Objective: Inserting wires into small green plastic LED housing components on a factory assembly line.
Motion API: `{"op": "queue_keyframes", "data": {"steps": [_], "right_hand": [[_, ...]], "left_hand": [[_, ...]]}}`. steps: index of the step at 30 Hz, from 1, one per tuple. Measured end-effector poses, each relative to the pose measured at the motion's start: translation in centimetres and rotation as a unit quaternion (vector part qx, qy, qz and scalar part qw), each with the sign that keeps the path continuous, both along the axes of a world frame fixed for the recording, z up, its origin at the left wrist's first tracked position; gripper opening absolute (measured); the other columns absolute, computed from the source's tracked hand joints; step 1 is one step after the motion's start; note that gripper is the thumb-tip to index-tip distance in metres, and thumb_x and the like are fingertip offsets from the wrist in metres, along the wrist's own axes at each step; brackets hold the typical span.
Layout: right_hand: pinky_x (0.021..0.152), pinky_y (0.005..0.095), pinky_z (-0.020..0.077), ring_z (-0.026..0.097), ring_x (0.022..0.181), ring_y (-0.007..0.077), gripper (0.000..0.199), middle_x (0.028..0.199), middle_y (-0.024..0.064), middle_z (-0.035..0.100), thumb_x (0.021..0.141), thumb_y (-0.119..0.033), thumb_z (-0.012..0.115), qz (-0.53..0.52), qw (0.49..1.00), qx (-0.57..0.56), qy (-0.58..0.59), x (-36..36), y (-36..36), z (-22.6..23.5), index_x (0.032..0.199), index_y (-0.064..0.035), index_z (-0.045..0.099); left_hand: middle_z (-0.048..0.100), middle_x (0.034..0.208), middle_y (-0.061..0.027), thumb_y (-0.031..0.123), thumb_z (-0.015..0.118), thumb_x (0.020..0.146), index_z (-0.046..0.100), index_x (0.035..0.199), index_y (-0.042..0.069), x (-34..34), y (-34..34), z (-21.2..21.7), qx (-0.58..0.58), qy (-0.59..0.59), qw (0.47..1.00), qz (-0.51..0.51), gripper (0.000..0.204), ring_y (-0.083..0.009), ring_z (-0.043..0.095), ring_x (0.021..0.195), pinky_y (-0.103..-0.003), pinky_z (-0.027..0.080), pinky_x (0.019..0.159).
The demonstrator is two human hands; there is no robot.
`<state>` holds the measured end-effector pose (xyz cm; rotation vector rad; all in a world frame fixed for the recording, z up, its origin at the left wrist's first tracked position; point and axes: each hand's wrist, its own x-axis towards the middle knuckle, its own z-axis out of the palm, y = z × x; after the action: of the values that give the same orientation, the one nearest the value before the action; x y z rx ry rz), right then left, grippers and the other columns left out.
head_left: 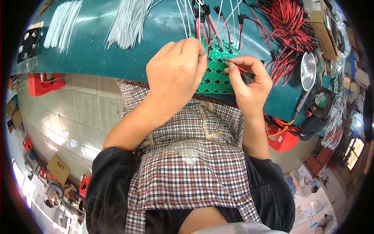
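A green panel of small round circuit boards [212, 76] lies at the table's front edge, with white wires and red-black leads with black connectors [202, 17] standing up from its far rows. Over the panel's left side, my left hand [175, 64] has its fingers curled together; whatever they pinch is hidden behind the hand. On the right, my right hand [249, 78] pinches a red-black wire lead [239, 67] between thumb and forefinger. The lead's bare end points toward the panel, and its black connector hangs by the palm.
Bundles of white wires [128, 21] lie on the green table [93, 58]. A heap of red-black leads [288, 31] spreads at the right, beside a round metal dish [307, 72], a soldering iron [300, 102] and a black fan [321, 100]. Red stools [44, 84] stand below.
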<state>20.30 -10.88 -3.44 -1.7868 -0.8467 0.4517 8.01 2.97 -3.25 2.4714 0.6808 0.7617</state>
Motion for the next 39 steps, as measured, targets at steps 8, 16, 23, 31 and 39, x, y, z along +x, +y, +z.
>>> {"op": "queue_keyframes", "data": {"steps": [8, 16, 23, 31, 39], "right_hand": [[0.072, 0.0233, 0.0533, 0.068, 0.079, 0.0117, 0.01, 0.091, 0.008, 0.07, 0.09, 0.006, 0.065, -0.011, 0.999, -0.029, -0.027, -0.2, -0.1, -0.8, 0.1, 0.0031, 0.064], [0.063, 0.0236, 0.0514, 0.063, 0.067, 0.0091, 0.016, 0.081, 0.0051, 0.069, 0.077, 0.004, 0.073, -0.032, 0.998, 0.016, -0.048, -0.5, 0.4, -1.1, 0.091, 0.0001, 0.069], [0.062, 0.024, 0.0518, 0.064, 0.067, 0.0108, 0.016, 0.081, 0.0062, 0.068, 0.075, 0.005, 0.072, -0.024, 0.997, 0.027, -0.07, -0.5, 0.5, -1.3, 0.09, 0.0008, 0.067], [0.063, 0.0239, 0.0516, 0.063, 0.067, 0.0117, 0.016, 0.081, 0.0061, 0.067, 0.073, 0.005, 0.07, 0.012, 0.995, 0.016, -0.101, -0.4, 0.5, -0.3, 0.088, 0.0006, 0.066], [0.064, 0.0247, 0.0519, 0.063, 0.067, 0.0125, 0.017, 0.08, 0.0059, 0.067, 0.07, 0.005, 0.069, 0.015, 0.995, 0.01, -0.094, -0.3, 0.5, -0.4, 0.086, 0.0002, 0.065]], "left_hand": [[0.061, 0.071, -0.0044, 0.006, 0.074, 0.075, 0.058, 0.08, 0.008, 0.0, 0.0, -0.3, -0.001, -0.004, 1.0, 0.004, 0.017, -0.0223, 0.059, 0.063, -0.034, 0.047, 0.055], [0.063, 0.071, -0.0031, 0.008, 0.074, 0.075, 0.06, 0.08, 0.01, -1.1, 1.1, 1.5, -0.035, -0.028, 0.999, 0.002, 0.015, -0.0214, 0.061, 0.064, -0.034, 0.048, 0.056], [0.069, 0.074, -0.0021, 0.018, 0.077, 0.081, 0.072, 0.088, 0.01, -4.0, 7.0, 3.6, -0.049, -0.017, 0.986, 0.156, 0.012, -0.0141, 0.063, 0.062, -0.028, 0.049, 0.058], [0.075, 0.097, -0.0019, 0.043, 0.064, 0.091, 0.073, 0.107, 0.016, -11.9, 21.5, 1.4, 0.131, 0.268, 0.892, 0.34, 0.033, -0.0252, 0.07, 0.092, -0.035, 0.053, 0.078], [0.074, 0.099, -0.0074, 0.047, 0.062, 0.093, 0.071, 0.109, 0.012, -16.0, 27.9, -1.3, 0.004, 0.328, 0.888, 0.323, 0.039, -0.0252, 0.07, 0.093, -0.035, 0.051, 0.081]]}}
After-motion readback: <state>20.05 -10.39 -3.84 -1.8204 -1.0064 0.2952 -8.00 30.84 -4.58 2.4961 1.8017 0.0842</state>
